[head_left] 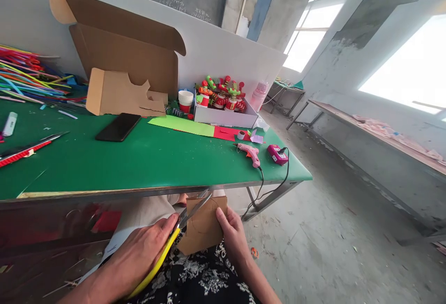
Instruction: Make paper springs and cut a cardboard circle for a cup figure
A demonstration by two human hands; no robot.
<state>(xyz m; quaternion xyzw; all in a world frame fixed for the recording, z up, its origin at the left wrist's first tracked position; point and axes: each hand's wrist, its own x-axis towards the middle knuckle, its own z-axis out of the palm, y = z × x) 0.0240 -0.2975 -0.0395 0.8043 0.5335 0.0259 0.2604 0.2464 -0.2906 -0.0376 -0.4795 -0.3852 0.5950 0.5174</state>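
Observation:
My left hand [151, 243] grips a pair of scissors [163, 260] with yellow handles. The blades are parted at the left edge of a brown cardboard piece [205, 232], one lying across its front. A faint curved line is marked on the cardboard. My right hand [233, 232] pinches the piece along its right side, thumb on the front; the fingers behind are hidden. Both hands are over my lap, below the front edge of the green table [167, 164].
On the table are a phone [118, 126], a pink glue gun [250, 152], a magenta power adapter [278, 154], a red utility knife [26, 152], paper cups [186, 100], an open cardboard box [125, 53] and a white box [226, 117] of crafts. Cords hang off the right end.

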